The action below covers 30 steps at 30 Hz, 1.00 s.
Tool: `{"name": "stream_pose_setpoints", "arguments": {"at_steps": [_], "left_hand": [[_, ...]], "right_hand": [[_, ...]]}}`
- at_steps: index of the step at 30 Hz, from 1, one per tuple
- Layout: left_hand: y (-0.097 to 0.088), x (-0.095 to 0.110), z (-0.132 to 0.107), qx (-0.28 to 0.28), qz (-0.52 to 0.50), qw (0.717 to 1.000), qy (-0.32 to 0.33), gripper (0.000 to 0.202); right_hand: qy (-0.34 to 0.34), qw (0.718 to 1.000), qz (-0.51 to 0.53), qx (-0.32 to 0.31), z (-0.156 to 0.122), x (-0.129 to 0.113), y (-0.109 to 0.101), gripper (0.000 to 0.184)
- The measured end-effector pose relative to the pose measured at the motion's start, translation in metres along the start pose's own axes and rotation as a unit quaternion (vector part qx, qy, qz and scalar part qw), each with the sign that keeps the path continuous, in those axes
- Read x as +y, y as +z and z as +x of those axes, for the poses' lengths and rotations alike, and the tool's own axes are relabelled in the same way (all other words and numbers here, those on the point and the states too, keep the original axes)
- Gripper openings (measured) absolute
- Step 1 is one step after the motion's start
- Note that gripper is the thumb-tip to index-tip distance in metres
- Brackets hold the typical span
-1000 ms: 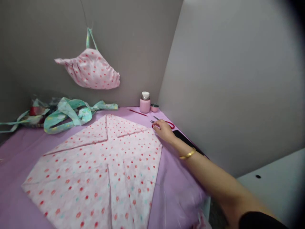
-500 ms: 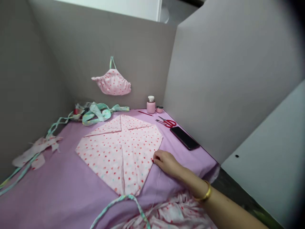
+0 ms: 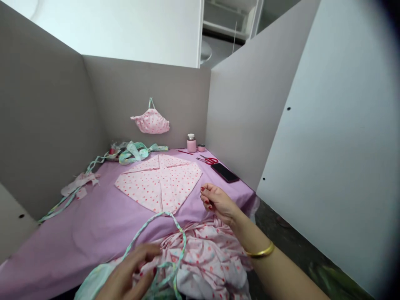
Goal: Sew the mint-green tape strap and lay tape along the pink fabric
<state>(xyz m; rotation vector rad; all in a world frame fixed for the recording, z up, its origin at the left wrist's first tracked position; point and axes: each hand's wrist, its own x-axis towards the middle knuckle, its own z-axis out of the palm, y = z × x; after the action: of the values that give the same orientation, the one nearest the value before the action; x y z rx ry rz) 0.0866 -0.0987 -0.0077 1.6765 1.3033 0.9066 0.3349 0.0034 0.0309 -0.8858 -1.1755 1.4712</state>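
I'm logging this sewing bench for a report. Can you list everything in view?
folded cloth: 1, pink with red dots, flat mid-table
bunched fabric: 1, pink dotted, near edge
green strap: 1, mint, looped over the bunched fabric
hanging pouch: 1, pink dotted, back wall
ribbon pile: 1, mint, far left
scraps: few, pink, left
scissors: 1, red handles, far right
phone: 1, black, right edge
flask: 1, pink, back corner
tablecloth: 1, lilac
bangle: 1, gold, right wrist
left hand: on the bunched fabric
right hand: curled above the cloth
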Motion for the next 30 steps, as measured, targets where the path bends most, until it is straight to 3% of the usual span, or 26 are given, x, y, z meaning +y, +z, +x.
{"name": "stream_pose_setpoints", "arguments": {"at_steps": [2, 4, 6, 8, 10, 13, 16, 19, 21, 23, 25, 28, 30], "left_hand": [[0.014, 0.032, 0.012, -0.036, -0.054, 0.998, -0.001, 0.049], [0.032, 0.054, 0.028, -0.077, -0.155, 0.984, 0.038, 0.064], [0.046, 0.062, 0.042, -0.169, -0.194, 0.965, 0.047, 0.058], [0.045, 0.054, 0.048, -0.206, -0.191, 0.959, 0.024, 0.044], [0.029, 0.035, 0.044, -0.183, -0.181, 0.966, -0.011, 0.037], [-0.011, 0.0, 0.024, -0.118, -0.148, 0.98, -0.059, 0.032], [-0.039, -0.028, 0.002, -0.045, -0.107, 0.987, -0.11, 0.033], [-0.03, -0.039, -0.009, 0.025, -0.014, 0.996, -0.079, 0.034], [-0.01, -0.035, -0.009, -0.009, 0.072, 0.997, -0.01, 0.029], [0.01, -0.025, -0.005, -0.07, 0.126, 0.989, 0.026, 0.018], [0.019, -0.011, 0.0, -0.1, 0.131, 0.986, 0.032, 0.021], [0.008, 0.01, 0.002, -0.124, 0.067, 0.989, 0.049, 0.026], [-0.012, 0.018, -0.002, -0.153, 0.025, 0.987, 0.034, 0.029]], "right_hand": [[-0.022, 0.999, 0.012, -0.022, -0.014, -0.012, 0.02, 0.035], [-0.042, 0.998, 0.026, -0.043, -0.025, -0.021, 0.037, 0.034], [-0.056, 0.995, 0.068, -0.046, -0.035, -0.025, 0.048, 0.033], [-0.051, 0.988, 0.14, -0.034, -0.042, -0.026, 0.047, 0.033], [-0.025, 0.978, 0.205, -0.021, -0.048, -0.023, 0.036, 0.032], [0.016, 0.964, 0.264, 0.009, -0.06, -0.015, 0.004, 0.027], [0.024, 0.955, 0.282, 0.082, -0.076, -0.006, -0.03, 0.025], [-0.024, 0.965, 0.202, 0.166, -0.091, 0.009, -0.042, 0.027], [-0.039, 0.98, 0.087, 0.176, -0.095, 0.024, -0.029, 0.028], [-0.013, 0.993, -0.031, 0.114, -0.093, 0.043, -0.002, 0.025], [0.02, 0.995, -0.098, -0.015, -0.088, 0.059, 0.029, 0.026], [0.028, 0.974, -0.13, -0.184, -0.078, 0.065, 0.06, 0.023], [0.031, 0.971, -0.122, -0.204, -0.074, 0.054, 0.06, 0.031]]}}
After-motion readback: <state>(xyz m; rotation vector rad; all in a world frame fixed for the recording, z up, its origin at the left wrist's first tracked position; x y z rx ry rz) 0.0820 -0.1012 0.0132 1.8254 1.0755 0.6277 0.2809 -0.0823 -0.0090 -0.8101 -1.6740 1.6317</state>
